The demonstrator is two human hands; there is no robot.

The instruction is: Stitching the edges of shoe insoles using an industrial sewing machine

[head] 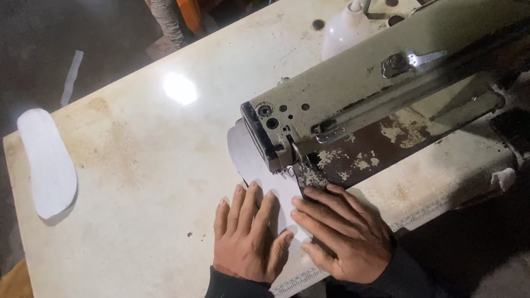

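White sheet [254, 161] lies flat at the centre of the frame, under the sewing machine [370, 93] head, with the left hand [245, 237] and right hand [345, 232] pressed open-palmed on its near end, gripping nothing. Done well, both palms stay flat and fingertips keep clear of the needle, I judge. A white sole [47, 162] lies well apart on the table [144, 189], upper left.

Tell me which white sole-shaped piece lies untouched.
The white insole piece at the table's far left edge; the other white piece lies under both hands at the sewing machine.
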